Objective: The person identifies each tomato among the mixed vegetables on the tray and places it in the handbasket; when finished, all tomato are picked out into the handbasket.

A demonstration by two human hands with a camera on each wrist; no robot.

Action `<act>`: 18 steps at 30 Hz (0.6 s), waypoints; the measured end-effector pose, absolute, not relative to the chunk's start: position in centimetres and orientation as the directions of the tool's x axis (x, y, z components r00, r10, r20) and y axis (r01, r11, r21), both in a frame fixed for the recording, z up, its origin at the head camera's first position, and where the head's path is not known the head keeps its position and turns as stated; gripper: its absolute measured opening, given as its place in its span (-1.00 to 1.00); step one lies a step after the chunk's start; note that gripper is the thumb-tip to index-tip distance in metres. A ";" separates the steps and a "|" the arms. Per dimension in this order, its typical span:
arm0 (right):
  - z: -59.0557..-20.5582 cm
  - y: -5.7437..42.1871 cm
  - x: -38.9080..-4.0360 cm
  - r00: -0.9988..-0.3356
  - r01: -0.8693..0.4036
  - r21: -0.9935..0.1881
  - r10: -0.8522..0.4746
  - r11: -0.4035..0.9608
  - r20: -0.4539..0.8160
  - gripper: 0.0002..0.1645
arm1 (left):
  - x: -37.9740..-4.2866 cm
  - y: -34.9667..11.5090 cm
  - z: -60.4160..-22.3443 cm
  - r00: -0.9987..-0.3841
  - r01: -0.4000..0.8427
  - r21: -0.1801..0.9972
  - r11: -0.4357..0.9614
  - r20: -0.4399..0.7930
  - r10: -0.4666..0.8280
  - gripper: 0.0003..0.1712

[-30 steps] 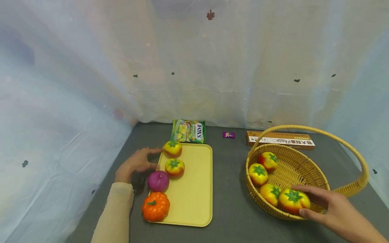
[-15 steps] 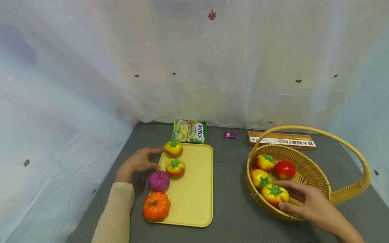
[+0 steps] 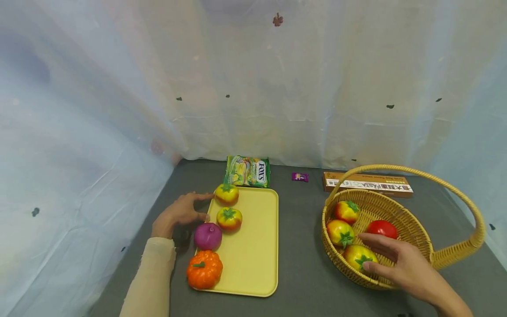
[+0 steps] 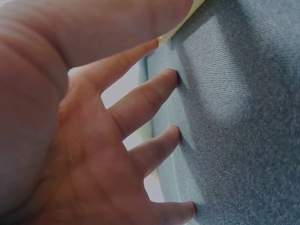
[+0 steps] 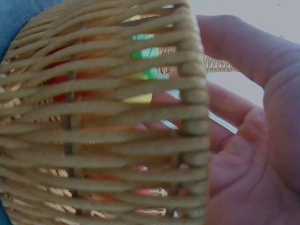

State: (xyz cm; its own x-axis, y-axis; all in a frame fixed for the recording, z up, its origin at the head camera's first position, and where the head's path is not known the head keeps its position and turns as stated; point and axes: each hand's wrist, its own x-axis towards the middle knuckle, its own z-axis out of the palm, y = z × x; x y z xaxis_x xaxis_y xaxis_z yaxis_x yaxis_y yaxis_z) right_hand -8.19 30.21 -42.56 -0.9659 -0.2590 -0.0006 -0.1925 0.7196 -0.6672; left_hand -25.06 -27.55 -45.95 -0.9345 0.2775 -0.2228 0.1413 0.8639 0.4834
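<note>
My right hand (image 3: 404, 264) reaches into the wicker basket (image 3: 412, 220), fingers loosely curved and parted beside a yellow-red toy persimmon (image 3: 358, 255) with green leaves. The thumb overlaps that fruit in the head view. Two more toy persimmons (image 3: 340, 232) lie at the basket's left, and a red round fruit (image 3: 382, 229) lies behind my fingers. In the right wrist view the basket's wall (image 5: 103, 112) hides much of the inside. My left hand (image 3: 182, 210) rests with fingers spread at the yellow tray's (image 3: 253, 246) left edge, index fingertip at a toy persimmon (image 3: 227, 194).
On the tray are another toy persimmon (image 3: 229, 219), a purple toy onion (image 3: 207, 236) and an orange toy pumpkin (image 3: 204, 269). Behind stand a green candy bag (image 3: 247, 171), a small purple packet (image 3: 299, 177) and a pasta box (image 3: 368, 184). The basket's tall handle (image 3: 447, 187) arches over its right side.
My right hand moved left inside the basket with a toy persimmon, then loosened from it; the fruit settled lower. The red fruit came into view and rolled right. The left hand stayed still.
</note>
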 end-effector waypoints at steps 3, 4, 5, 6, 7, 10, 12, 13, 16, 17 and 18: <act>-42.3 29.7 -8.2 -0.974 -0.195 -0.650 -0.223 0.734 0.040 -0.31 | -25.0 -27.6 -46.0 -0.934 0.142 0.485 0.863 -0.222 0.279 -0.12; -42.1 29.5 -8.2 -0.975 -0.203 -0.651 -0.215 0.731 0.062 -0.31 | -25.0 -27.6 -46.0 -0.934 0.144 0.486 0.862 -0.220 0.281 -0.12; -42.0 29.1 -8.3 -0.974 -0.213 -0.658 -0.211 0.722 0.084 -0.32 | -25.0 -27.6 -46.0 -0.934 0.147 0.487 0.861 -0.218 0.283 -0.12; -41.8 28.7 -8.3 -0.972 -0.223 -0.669 -0.210 0.709 0.103 -0.32 | -25.0 -27.7 -46.0 -0.934 0.149 0.489 0.859 -0.216 0.285 -0.12; -41.6 28.2 -8.4 -0.970 -0.235 -0.687 -0.213 0.688 0.119 -0.33 | -25.0 -27.7 -46.0 -0.934 0.151 0.492 0.858 -0.214 0.287 -0.12; -41.1 26.5 -8.7 -0.959 -0.274 -0.751 -0.233 0.601 0.163 -0.34 | -25.0 -27.8 -46.0 -0.933 0.156 0.496 0.854 -0.210 0.292 -0.13; -40.8 25.1 -9.1 -0.950 -0.292 -0.794 -0.254 0.533 0.179 -0.34 | -25.0 -27.8 -46.0 -0.932 0.159 0.498 0.853 -0.208 0.295 -0.13; -40.7 24.4 -9.4 -0.945 -0.305 -0.809 -0.265 0.502 0.192 -0.33 | -25.0 -27.8 -46.0 -0.932 0.161 0.499 0.852 -0.207 0.297 -0.13; -40.6 22.1 -10.2 -0.932 -0.325 -0.846 -0.295 0.423 0.211 -0.28 | -25.0 -27.7 -45.9 -0.932 0.161 0.502 0.850 -0.206 0.299 -0.14; -40.6 21.3 -10.5 -0.927 -0.331 -0.852 -0.307 0.404 0.215 -0.27 | -25.0 -27.7 -45.9 -0.932 0.160 0.503 0.849 -0.208 0.298 -0.14; -40.5 20.4 -10.7 -0.923 -0.335 -0.860 -0.316 0.386 0.218 -0.25 | -25.0 -27.7 -46.0 -0.932 0.158 0.504 0.849 -0.209 0.297 -0.14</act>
State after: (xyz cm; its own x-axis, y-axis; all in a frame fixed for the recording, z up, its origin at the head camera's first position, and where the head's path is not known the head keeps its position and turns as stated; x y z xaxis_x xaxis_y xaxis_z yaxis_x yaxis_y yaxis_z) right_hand -10.74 20.44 -40.54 -0.9233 -0.3161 0.2183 -0.3352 0.3856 -0.8596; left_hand -24.99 -27.68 -45.96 -0.9317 0.2969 -0.2092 0.1576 0.8494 0.5036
